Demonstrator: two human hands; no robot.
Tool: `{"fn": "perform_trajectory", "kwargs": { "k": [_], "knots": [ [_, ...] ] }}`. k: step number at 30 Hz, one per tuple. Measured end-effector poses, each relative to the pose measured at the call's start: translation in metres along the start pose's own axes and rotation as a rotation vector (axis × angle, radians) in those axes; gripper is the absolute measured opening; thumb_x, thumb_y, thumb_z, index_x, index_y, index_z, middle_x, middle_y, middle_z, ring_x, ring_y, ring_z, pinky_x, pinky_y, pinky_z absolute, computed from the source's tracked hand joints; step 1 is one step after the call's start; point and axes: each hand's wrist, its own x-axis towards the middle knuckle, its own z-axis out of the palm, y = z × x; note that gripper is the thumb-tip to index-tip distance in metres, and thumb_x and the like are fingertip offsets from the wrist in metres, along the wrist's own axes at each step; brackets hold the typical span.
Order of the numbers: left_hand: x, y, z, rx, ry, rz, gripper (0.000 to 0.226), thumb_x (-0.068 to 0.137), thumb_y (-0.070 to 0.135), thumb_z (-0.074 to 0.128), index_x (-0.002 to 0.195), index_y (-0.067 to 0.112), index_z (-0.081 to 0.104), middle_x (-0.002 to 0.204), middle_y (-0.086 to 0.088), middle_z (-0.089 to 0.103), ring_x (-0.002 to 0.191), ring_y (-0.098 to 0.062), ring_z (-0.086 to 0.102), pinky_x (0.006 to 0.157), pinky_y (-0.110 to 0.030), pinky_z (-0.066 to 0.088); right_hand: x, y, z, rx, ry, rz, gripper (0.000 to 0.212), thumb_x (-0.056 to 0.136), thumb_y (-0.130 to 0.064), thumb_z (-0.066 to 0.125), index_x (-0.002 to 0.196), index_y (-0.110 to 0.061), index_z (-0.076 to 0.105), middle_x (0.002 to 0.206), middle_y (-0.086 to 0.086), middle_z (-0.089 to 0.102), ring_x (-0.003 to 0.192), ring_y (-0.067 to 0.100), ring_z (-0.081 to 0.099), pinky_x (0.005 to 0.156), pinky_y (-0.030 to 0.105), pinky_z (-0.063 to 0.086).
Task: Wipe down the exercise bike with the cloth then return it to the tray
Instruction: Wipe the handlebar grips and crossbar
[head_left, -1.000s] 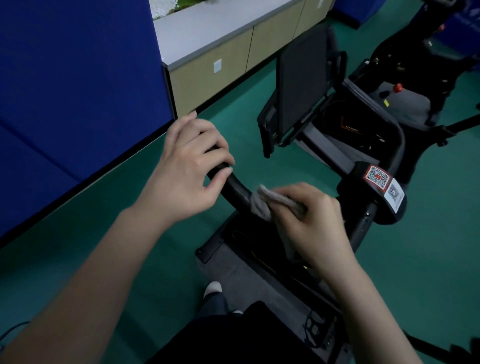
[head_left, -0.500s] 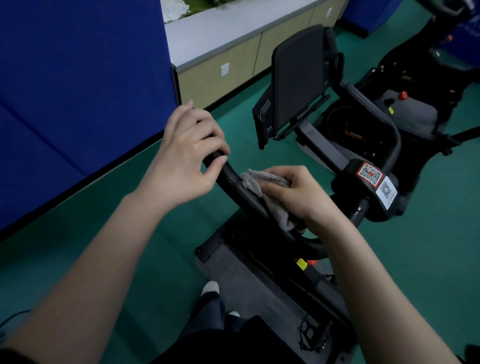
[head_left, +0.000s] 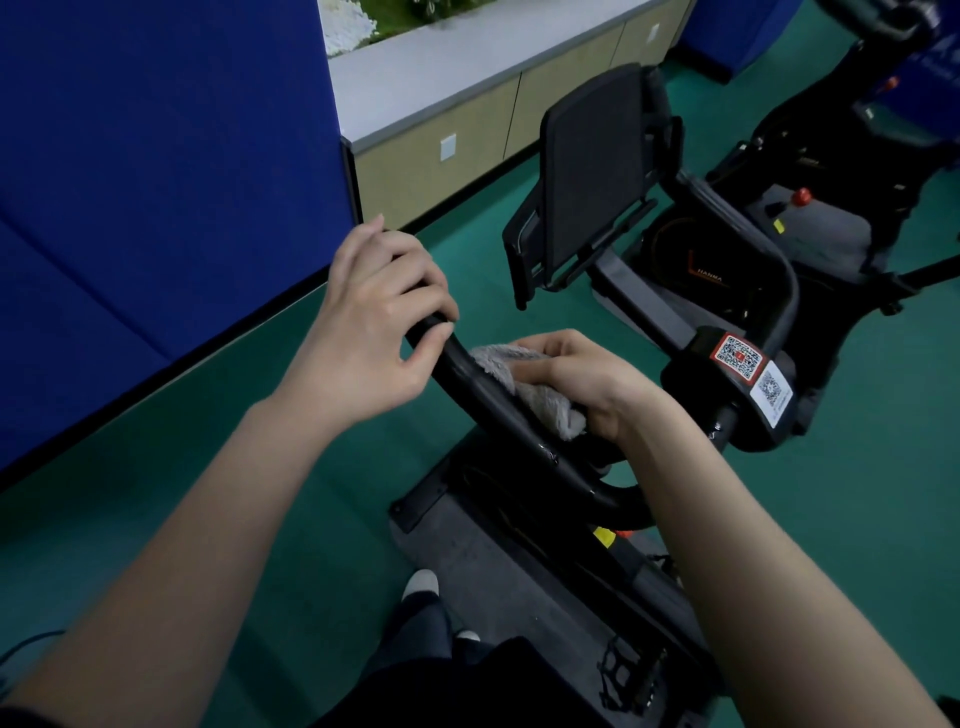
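The right hand (head_left: 587, 379) grips the cloth (head_left: 545, 408), bunched against the handlebar (head_left: 519, 444), and has dragged it slightly along the bar. Just above it, the left hand (head_left: 363, 332) clasps the bar's end. Wiping looks unfinished, and no tray is in view.

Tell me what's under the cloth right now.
The grey cloth drapes over the black handlebar, gripped there by the right hand. The stretch of bar beneath it is covered, so its state cannot be seen.
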Motion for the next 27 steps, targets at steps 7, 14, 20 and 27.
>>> {"fn": "perform_trajectory", "kwargs": {
  "k": [7,14,20,27],
  "knots": [
    [-0.001,-0.001,-0.002,-0.009,-0.004,0.007,0.011,0.084,0.02,0.061,0.083,0.012,0.07,0.087,0.002,0.06,0.105,-0.019,0.047,0.117,-0.037,0.01,0.014,-0.008,0.009,-0.013,-0.092,-0.042,0.014,0.092,0.003,0.054,0.096,0.002,0.068,0.073,0.009,0.067,0.055,0.013,0.062,0.052,0.022,0.051],
    [-0.001,-0.001,-0.002,-0.01,-0.022,0.005,0.013,0.085,0.023,0.06,0.085,0.013,0.07,0.087,0.003,0.06,0.106,-0.019,0.046,0.117,-0.04,0.013,-0.003,-0.007,-0.012,-0.171,-0.132,0.055,0.019,0.095,0.0,0.052,0.102,0.015,0.061,0.079,0.019,0.063,0.063,0.025,0.06,0.057,0.03,0.05],
    [0.0,0.001,-0.005,0.003,-0.033,-0.006,0.013,0.084,0.023,0.062,0.085,0.013,0.07,0.087,0.003,0.06,0.105,-0.019,0.046,0.117,-0.04,0.013,-0.032,0.001,0.023,-0.49,0.391,-0.412,0.009,0.085,-0.013,0.065,0.082,-0.018,0.072,0.076,0.0,0.069,0.073,0.007,0.061,0.068,0.023,0.046],
    [0.001,0.0,-0.006,-0.007,-0.023,-0.003,0.014,0.085,0.023,0.062,0.084,0.012,0.07,0.086,0.002,0.06,0.104,-0.018,0.045,0.116,-0.039,0.013,-0.057,0.022,0.045,-0.628,0.619,-0.601,0.018,0.082,-0.004,0.066,0.095,-0.013,0.076,0.088,0.005,0.063,0.083,0.022,0.059,0.075,0.027,0.044]
  ]
}}
